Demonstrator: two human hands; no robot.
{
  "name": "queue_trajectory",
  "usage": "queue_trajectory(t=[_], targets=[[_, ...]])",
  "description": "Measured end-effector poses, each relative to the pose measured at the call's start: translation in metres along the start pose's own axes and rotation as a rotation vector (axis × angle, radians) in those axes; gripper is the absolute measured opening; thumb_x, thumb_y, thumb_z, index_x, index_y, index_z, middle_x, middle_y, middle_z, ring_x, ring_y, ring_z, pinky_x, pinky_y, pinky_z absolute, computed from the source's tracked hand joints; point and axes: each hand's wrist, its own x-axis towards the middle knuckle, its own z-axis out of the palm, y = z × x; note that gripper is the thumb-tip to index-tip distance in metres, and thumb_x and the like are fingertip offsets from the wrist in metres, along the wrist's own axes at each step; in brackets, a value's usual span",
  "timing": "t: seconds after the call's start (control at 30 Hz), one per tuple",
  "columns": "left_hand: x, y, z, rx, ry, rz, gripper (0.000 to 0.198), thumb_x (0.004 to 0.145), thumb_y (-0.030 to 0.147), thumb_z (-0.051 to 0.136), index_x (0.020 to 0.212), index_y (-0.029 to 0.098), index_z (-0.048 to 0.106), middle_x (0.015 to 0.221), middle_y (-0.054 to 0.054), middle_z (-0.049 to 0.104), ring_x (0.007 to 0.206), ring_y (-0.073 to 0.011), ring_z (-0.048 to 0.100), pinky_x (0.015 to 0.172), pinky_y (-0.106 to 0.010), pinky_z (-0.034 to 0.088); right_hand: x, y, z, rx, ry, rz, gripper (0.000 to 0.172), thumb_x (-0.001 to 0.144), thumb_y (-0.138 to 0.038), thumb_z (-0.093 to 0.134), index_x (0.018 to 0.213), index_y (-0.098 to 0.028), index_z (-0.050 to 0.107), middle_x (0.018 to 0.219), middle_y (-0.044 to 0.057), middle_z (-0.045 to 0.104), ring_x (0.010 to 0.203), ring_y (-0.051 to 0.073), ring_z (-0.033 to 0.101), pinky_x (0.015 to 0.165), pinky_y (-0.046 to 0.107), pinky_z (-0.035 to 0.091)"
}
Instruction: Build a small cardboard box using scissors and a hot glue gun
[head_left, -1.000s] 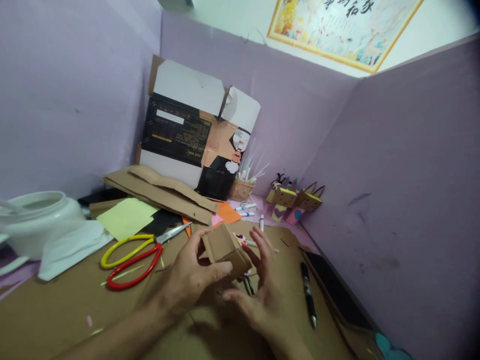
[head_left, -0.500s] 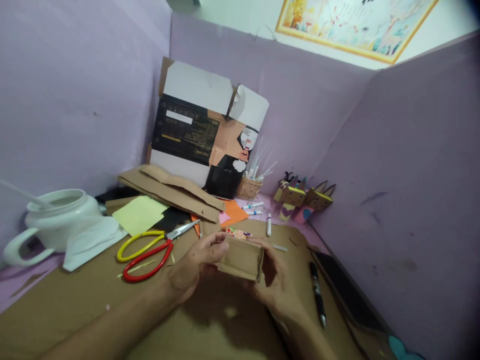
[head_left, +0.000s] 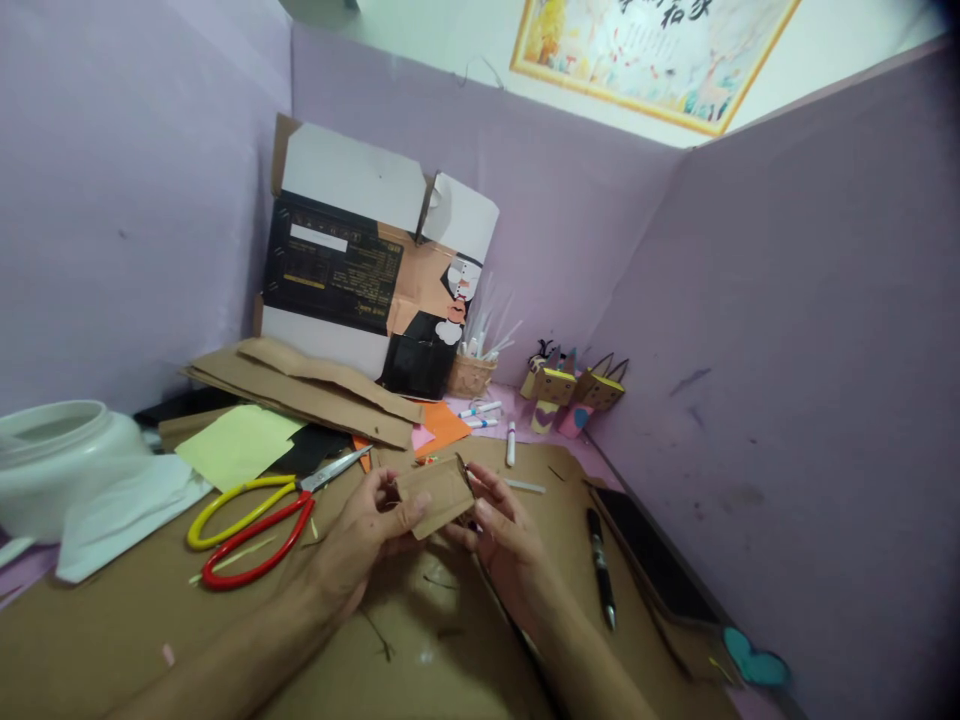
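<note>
Between my two hands is a small brown cardboard box (head_left: 436,492), held tilted above the table. My left hand (head_left: 373,525) grips its left side, the thumb lying across the near face. On the other side, my right hand (head_left: 504,522) has its fingers and thumb around the box's right edge. A colourful patch shows just behind the box; most of it is hidden. Scissors (head_left: 304,497) with one yellow and one red handle lie left of my left hand. A black pen (head_left: 601,570) rests to the right of my right hand.
A white pot (head_left: 67,470) and white paper (head_left: 127,520) stand at the left. Behind are cardboard strips (head_left: 300,390), a yellow-green sheet (head_left: 236,445), a flattened printed box (head_left: 330,260), markers (head_left: 511,443), a basket of sticks (head_left: 471,375) and cardboard figures (head_left: 555,388). A dark phone-like slab (head_left: 656,555) lies right.
The cardboard box has been turned and tilted in my hands, my left thumb now across its face. My view has swung right, so the surroundings appear farther left.
</note>
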Motion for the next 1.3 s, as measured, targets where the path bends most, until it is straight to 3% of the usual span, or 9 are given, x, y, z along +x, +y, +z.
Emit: queue_trajectory(t=[0.17, 0.37, 0.47, 0.63, 0.73, 0.9, 1.03, 1.1, 1.3], targets=[[-0.002, -0.003, 0.003, 0.016, -0.022, -0.024, 0.058, 0.062, 0.042, 0.079, 0.104, 0.02, 0.045, 0.1, -0.007, 0.059, 0.096, -0.0256, 0.061, 0.07, -0.034, 0.052, -0.001, -0.011, 0.007, 0.075, -0.089, 0.1, 0.042, 0.072, -0.049, 0.065, 0.105, -0.023, 0.062, 0.117, 0.01, 0.063, 0.092, 0.026, 0.065, 0.075, 0.042, 0.055], [0.0, -0.001, 0.002, 0.047, 0.018, 0.049, 0.054, 0.061, 0.044, 0.079, 0.097, 0.018, 0.048, 0.09, -0.004, 0.059, 0.084, -0.0208, 0.062, 0.06, -0.027, 0.05, 0.001, -0.01, 0.004, 0.007, -0.055, 0.098, 0.04, 0.077, -0.051, 0.059, 0.104, -0.023, 0.065, 0.111, 0.008, 0.068, 0.094, 0.024, 0.064, 0.074, 0.038, 0.054], [0.0, 0.01, 0.0, -0.001, 0.057, 0.122, 0.045, 0.063, 0.038, 0.078, 0.092, 0.017, 0.051, 0.084, -0.001, 0.06, 0.074, -0.0156, 0.061, 0.058, -0.025, 0.051, 0.006, -0.013, -0.007, -0.102, 0.084, -0.061, 0.037, 0.076, -0.051, 0.061, 0.098, -0.022, 0.066, 0.109, 0.009, 0.067, 0.094, 0.023, 0.063, 0.074, 0.036, 0.053], [0.003, 0.04, -0.01, -0.132, 0.218, 0.262, 0.034, 0.063, 0.031, 0.075, 0.087, 0.016, 0.056, 0.089, -0.001, 0.062, 0.078, -0.0161, 0.061, 0.058, -0.026, 0.055, 0.019, -0.036, -0.039, -0.232, 0.518, -0.386, 0.023, 0.07, -0.036, 0.065, 0.087, -0.02, 0.064, 0.093, 0.005, 0.067, 0.076, 0.017, 0.062, 0.067, 0.032, 0.052], [0.005, 0.048, -0.015, -0.166, 0.258, 0.306, 0.031, 0.062, 0.027, 0.075, 0.085, 0.016, 0.058, 0.088, -0.001, 0.063, 0.079, -0.0172, 0.061, 0.055, -0.026, 0.056, 0.024, -0.043, -0.051, -0.225, 0.595, -0.44, 0.025, 0.064, -0.026, 0.064, 0.088, -0.02, 0.062, 0.085, 0.002, 0.066, 0.068, 0.013, 0.061, 0.067, 0.03, 0.052], [0.005, 0.045, -0.015, -0.122, 0.233, 0.261, 0.032, 0.062, 0.026, 0.074, 0.088, 0.014, 0.061, 0.091, -0.003, 0.066, 0.082, -0.0186, 0.062, 0.054, -0.025, 0.055, 0.022, -0.04, -0.057, -0.744, 0.533, -0.334, 0.027, 0.072, -0.03, 0.048, 0.091, -0.018, 0.063, 0.079, 0.005, 0.07, 0.055, 0.014, 0.059, 0.059, 0.031, 0.051], [0.005, 0.044, -0.014, -0.113, 0.248, 0.262, 0.03, 0.061, 0.025, 0.074, 0.086, 0.015, 0.061, 0.088, -0.001, 0.066, 0.079, -0.0173, 0.061, 0.053, -0.024, 0.056, 0.019, -0.04, -0.063, -1.036, 0.485, -0.227, 0.016, 0.059, -0.028, 0.066, 0.073, -0.02, 0.071, 0.065, 0.004, 0.071, 0.052, 0.019, 0.059, 0.055, 0.032, 0.045], [0.007, 0.045, -0.014, -0.116, 0.26, 0.273, 0.028, 0.06, 0.024, 0.075, 0.082, 0.015, 0.06, 0.089, -0.001, 0.066, 0.08, -0.018, 0.061, 0.052, -0.025, 0.056, 0.017, -0.042, -0.066, -1.155, 0.51, -0.194, 0.015, 0.058, -0.029, 0.069, 0.071, -0.022, 0.073, 0.063, 0.004, 0.071, 0.054, 0.021, 0.06, 0.057, 0.033, 0.044], [0.012, 0.046, -0.021, -0.124, 0.301, 0.328, 0.028, 0.057, 0.028, 0.075, 0.074, 0.016, 0.056, 0.091, -0.003, 0.062, 0.088, -0.0228, 0.06, 0.051, -0.028, 0.059, 0.022, -0.058, -0.081, -1.351, 0.699, -0.16, 0.027, 0.075, -0.033, 0.053, 0.089, -0.02, 0.073, 0.083, 0.008, 0.075, 0.076, 0.025, 0.067, 0.068, 0.033, 0.046]])
